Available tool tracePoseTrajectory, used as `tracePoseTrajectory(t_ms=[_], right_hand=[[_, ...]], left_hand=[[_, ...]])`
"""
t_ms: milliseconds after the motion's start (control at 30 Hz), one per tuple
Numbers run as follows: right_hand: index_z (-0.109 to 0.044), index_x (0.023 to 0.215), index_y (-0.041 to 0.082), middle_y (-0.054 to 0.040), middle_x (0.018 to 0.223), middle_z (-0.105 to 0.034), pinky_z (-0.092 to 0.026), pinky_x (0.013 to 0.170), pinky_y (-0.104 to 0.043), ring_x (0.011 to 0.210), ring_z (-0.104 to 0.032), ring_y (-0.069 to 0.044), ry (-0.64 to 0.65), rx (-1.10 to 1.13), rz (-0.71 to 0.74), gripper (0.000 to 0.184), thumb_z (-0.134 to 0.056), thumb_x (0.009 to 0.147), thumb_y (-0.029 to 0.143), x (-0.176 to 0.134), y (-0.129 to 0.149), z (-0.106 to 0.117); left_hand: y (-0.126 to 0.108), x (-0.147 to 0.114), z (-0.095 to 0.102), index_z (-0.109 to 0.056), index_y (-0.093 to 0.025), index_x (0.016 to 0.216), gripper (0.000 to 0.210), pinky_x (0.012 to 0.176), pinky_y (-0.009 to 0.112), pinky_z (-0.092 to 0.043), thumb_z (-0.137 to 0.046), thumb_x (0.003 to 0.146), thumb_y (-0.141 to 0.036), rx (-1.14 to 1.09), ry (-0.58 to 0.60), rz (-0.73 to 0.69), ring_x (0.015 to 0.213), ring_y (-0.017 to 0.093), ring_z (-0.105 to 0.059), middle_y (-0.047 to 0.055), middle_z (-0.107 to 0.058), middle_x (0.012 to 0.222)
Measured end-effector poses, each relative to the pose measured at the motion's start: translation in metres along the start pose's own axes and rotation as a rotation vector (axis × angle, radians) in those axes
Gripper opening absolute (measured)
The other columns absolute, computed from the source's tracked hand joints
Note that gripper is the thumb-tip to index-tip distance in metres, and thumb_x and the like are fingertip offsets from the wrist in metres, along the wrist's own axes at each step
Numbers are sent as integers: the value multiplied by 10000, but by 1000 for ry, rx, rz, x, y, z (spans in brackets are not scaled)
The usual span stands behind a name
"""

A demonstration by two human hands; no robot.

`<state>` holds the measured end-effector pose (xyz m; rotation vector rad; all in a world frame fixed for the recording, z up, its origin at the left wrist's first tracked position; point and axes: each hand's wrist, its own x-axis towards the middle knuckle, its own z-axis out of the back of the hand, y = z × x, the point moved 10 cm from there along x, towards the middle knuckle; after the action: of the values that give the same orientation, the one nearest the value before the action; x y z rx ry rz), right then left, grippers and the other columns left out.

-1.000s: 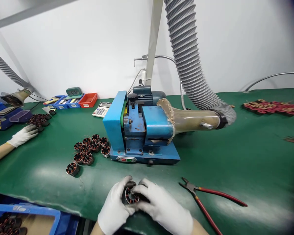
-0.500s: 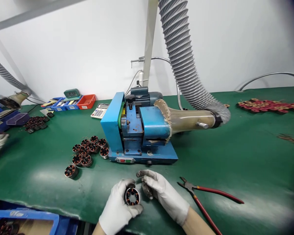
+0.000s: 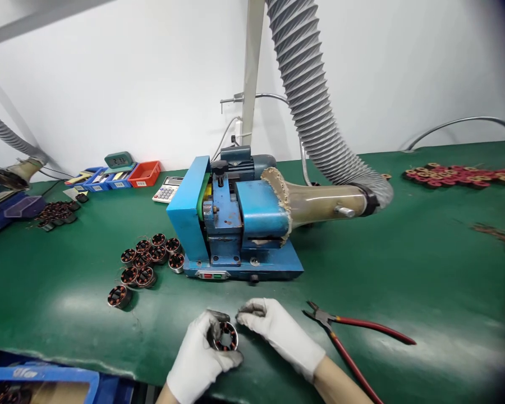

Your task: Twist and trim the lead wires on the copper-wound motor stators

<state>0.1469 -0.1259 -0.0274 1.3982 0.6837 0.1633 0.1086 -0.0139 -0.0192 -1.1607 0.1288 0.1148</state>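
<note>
My left hand point(image 3: 204, 353), in a white glove with dark-stained fingertips, grips a motor stator point(image 3: 234, 339), a metal ring with copper windings around its inside. The stator's opening faces up toward me. Just right of it, my right hand point(image 3: 273, 331), also gloved, has its thumb and fingertips pinched together by the stator's upper right rim. Whatever lies in that pinch, perhaps a thin wire, is too small to make out. Red-handled cutting pliers point(image 3: 329, 321) lie with their jaws apart, to the right of my right hand.
Several stators point(image 3: 145, 276) stand left of a blue belt machine point(image 3: 223, 224) with a suction hose point(image 3: 303, 84). A blue crate point(image 3: 95, 387) is at lower left. Behind are a calculator point(image 3: 166, 191), a red bin point(image 3: 145, 174) and a pile of red-and-tan rings point(image 3: 458, 175).
The fingers of my right hand have closed from a loose spread into a pinch beside the stator. My left hand keeps its grip on the stator. The view has shifted slightly.
</note>
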Motion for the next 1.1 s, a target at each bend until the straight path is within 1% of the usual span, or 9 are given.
tracePoseTrajectory(t_ms=[100,267,400,500,600,733,833,1000,1100], right_hand=[[-609,641,132,-53,652,-630,-368,555,-250,629,-543,-173,-14,-129,-22,162,-554,678,279,-4,-11,2],[-615,622,143,-45,610,-629,-369,538,-255,594,-549,-171,-110,-251,5,137,-546,679,246,5,-13,16],[-620,844,123,-57,686,-655,-433,534,-266,589,-582,-174,-176,-212,16,222,-518,707,266,12,-9,32],[-570,1031,147,-103,1027,-619,-439,812,-336,923,-568,-209,-287,-224,110,320,-499,754,290,-3,5,43],[-545,1099,190,-80,1198,-524,-335,964,-366,1105,-456,-219,-122,-463,321,388,-559,711,171,-23,30,11],[-511,1124,173,-73,1028,-601,-421,826,-337,916,-544,-206,43,-767,374,342,-531,785,135,-35,31,-27],[-540,1024,176,-51,891,-613,-434,722,-292,791,-556,-182,14,-863,433,187,-468,852,170,-37,35,-30],[-572,822,180,-46,709,-572,-390,631,-318,639,-500,-196,-92,-1185,631,191,-485,706,56,-49,51,-33],[-551,732,182,-43,644,-543,-373,627,-318,599,-472,-186,-192,-1206,743,160,-448,697,65,-61,69,-33]], left_hand=[[18,2,-2,-528,-160,887,402,671,246,-456,-687,525,-83,-165,-19,69,710,149,-564,-10,-602,802],[21,2,-2,-514,-157,915,430,666,250,-478,-697,533,-85,-155,-35,50,716,153,-583,2,-615,821],[9,-1,3,-511,-164,923,426,714,277,-491,-714,548,-140,-20,-22,-7,759,169,-598,18,-621,853],[-3,-4,10,-459,-168,1105,661,854,382,-467,-734,504,-157,171,-71,-159,951,240,-578,86,-601,1037],[-19,-10,8,-481,-190,1123,714,957,497,-382,-769,471,-238,409,-139,-434,1120,311,-478,122,-551,1155],[-17,-11,3,-521,-218,1035,576,904,476,-443,-738,507,-295,448,-154,-581,1026,288,-556,96,-602,1078],[-13,-10,7,-516,-210,1026,588,861,410,-484,-725,476,-223,324,-129,-519,966,265,-592,94,-608,1063],[-28,-16,11,-534,-212,1029,624,885,361,-468,-737,442,-145,143,-51,-453,1010,255,-570,84,-589,1092],[-29,-18,11,-548,-207,1016,583,858,363,-479,-723,462,-163,19,-56,-341,990,262,-574,80,-583,1093]])
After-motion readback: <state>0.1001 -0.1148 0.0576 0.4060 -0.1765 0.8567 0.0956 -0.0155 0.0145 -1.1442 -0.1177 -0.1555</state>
